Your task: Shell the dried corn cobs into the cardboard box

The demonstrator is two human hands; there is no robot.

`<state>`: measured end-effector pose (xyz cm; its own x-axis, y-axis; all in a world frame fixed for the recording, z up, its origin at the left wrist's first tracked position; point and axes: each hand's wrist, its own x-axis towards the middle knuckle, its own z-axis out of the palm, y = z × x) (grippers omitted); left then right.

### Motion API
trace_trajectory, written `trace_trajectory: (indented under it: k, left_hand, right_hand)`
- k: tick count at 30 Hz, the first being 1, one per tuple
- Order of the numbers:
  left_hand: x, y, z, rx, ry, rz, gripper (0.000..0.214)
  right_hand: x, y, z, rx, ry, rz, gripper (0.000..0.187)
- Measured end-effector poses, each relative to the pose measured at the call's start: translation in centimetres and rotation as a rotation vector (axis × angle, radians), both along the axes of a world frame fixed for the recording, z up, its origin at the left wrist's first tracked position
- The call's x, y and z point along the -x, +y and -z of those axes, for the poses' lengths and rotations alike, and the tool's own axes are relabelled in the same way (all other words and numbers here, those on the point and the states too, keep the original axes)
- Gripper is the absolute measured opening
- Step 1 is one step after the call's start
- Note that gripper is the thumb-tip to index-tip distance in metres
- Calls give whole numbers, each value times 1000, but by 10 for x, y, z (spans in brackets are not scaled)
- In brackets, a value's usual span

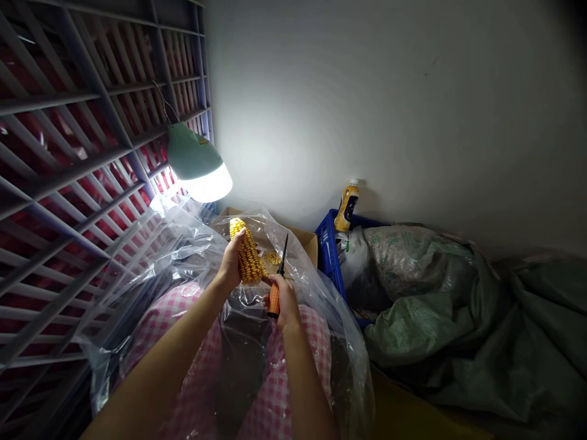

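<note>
My left hand (232,263) is wrapped round a yellow ear of corn (249,258), held upright and leaning a little left. A strip along the lower right side of the ear looks bare of kernels. Close on its right, my right hand (287,299) grips a screwdriver (274,299) by its orange handle, the dark shaft pointing up and away. Fingers of this hand come near the ear's lower end; whether they touch it I cannot tell. Loose kernels (274,258) lie beyond the hands in a clear plastic bag (316,269), which spreads over my lap.
A lit lamp (197,162) hangs from a slatted plastic crate wall (105,91) on the left. Behind the bag stands a cardboard box (305,241). At right, a blue crate (326,244) holds a yellow drink bottle (347,205) and bags, beside a green sack (426,324). A white wall (367,91) closes the back.
</note>
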<state>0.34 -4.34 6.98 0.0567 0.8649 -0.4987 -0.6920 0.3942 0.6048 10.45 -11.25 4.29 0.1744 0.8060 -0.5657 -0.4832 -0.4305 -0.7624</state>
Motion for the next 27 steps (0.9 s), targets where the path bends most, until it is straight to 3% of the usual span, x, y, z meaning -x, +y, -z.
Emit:
trace_trajectory:
  k: [10,18,24,27]
  left_hand:
    - [-1,2,9,-115,113,23,34]
    - [-6,-2,11,-251,234,44,35]
    - [-1,2,10,-32,150,87,38]
    - [0,3,12,-56,169,44,39]
  right_hand:
    - [2,0,4,-27,57,-124,33]
    - [8,1,8,12,-4,-91,18]
    - [7,0,9,23,14,-44,19]
    - [5,-1,6,-4,38,-41,25]
